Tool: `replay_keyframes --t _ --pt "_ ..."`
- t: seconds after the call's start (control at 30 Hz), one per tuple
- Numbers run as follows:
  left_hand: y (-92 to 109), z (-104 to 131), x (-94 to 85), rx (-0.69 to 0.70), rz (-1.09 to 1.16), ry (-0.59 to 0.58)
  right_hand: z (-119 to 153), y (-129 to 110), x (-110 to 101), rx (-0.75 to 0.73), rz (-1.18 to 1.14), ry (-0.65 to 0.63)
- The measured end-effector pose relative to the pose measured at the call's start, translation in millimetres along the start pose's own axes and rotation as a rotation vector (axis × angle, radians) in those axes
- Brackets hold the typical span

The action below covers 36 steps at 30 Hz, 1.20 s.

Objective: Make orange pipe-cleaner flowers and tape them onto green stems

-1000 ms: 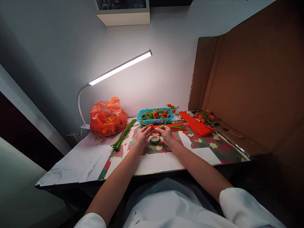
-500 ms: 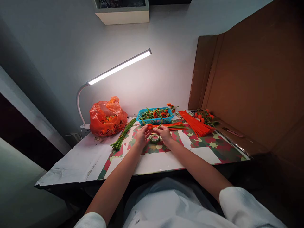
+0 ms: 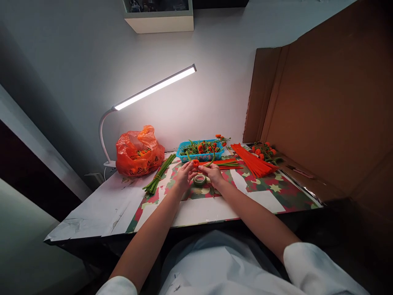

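Note:
My left hand [image 3: 184,174] is closed in a pinch on a small orange flower [image 3: 195,163], which looks made of fuzzy pipe cleaner. Just right of it, my right hand [image 3: 214,173] pinches beside the flower, closed on a curved green pipe cleaner [image 3: 213,152] that arches up above the fingers. Fingertips hide where flower and green piece meet. Below and between both hands, a roll of green tape [image 3: 199,180] lies on the table.
Behind the hands stands a blue basket [image 3: 184,157] of orange flowers. Left are a bundle of green pipe cleaners [image 3: 159,174], an orange plastic bag [image 3: 138,164] and a lamp [image 3: 156,87]. Right lie orange pipe cleaners [image 3: 253,159], flowers [image 3: 265,151] and a cardboard sheet [image 3: 322,102].
The orange flower has shifted slightly right and turned between my fingers. The green pipe cleaner's arch has moved a little to the right. Both hands keep their pinch.

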<state>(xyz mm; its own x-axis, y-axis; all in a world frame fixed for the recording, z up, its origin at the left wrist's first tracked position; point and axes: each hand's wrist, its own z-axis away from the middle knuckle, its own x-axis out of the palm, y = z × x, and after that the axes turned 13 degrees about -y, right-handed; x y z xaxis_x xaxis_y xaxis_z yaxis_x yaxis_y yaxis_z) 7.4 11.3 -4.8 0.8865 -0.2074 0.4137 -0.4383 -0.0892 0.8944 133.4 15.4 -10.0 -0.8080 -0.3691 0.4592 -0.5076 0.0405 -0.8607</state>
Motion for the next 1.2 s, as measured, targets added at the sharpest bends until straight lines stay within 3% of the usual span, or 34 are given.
replay_keyframes --t 0.13,0.4,0.63,0.9,1.2 --pt "-0.3 3.3 2.8 -0.029 -0.075 -0.087 -1.8 0.1 -3.3 -0.035 0.069 0.005" --pt "2.7 0.0 -5.1 -0.067 -0.088 -0.104 -1.5 -7.0 -9.6 0.044 0.207 -0.132" --pt "4.0 -3.7 -13.7 -0.039 -0.104 -0.049 -6.2 -9.3 -17.9 0.062 0.253 -0.153" --pt "15.4 -3.3 -12.0 -0.054 -0.13 0.026 -6.1 -14.5 -22.3 0.104 0.221 -0.113" --pt "16.9 -3.5 -16.2 -0.07 -0.155 0.044 -4.9 -19.9 -24.2 0.114 0.24 -0.104"
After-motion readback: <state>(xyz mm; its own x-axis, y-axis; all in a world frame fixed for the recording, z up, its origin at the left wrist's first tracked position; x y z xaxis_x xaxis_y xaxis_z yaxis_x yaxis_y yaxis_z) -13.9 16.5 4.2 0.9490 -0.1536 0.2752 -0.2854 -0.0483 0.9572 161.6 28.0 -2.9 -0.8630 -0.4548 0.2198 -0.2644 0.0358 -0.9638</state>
